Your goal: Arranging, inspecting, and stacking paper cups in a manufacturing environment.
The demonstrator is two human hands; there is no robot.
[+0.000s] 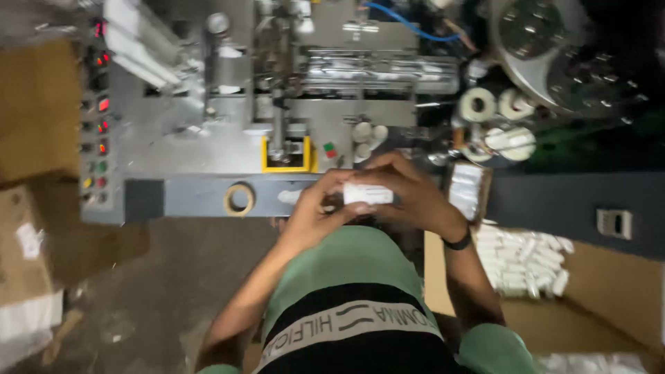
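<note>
1. I hold a small white packet (368, 194) between both hands, over my lap and just off the near edge of the grey machine bench (194, 197).
2. My left hand (315, 211) comes up from below, fingers curled narrow around the packet's left end. The thumb seems to press on top, though blur hides the exact grip.
3. My right hand (409, 194) arches over the packet from the far side, fingers closed on its upper edge and right end. A dark wristband (458, 242) sits on that wrist.
4. I judge that holding it with both hands steadies so small a thing and keeps its face turned up toward me.
5. A roll of tape (239, 199) lies flat on the bench's near edge, left of my hands.
6. A yellow-framed part (285, 156) of the machine stands just behind that edge.
7. To my right an open cardboard box (609, 277) holds a heap of white packets (523, 263), near my right elbow, likely so I can reach them without stretching.
8. White rolls (495, 111) sit at the bench's far right.
</note>
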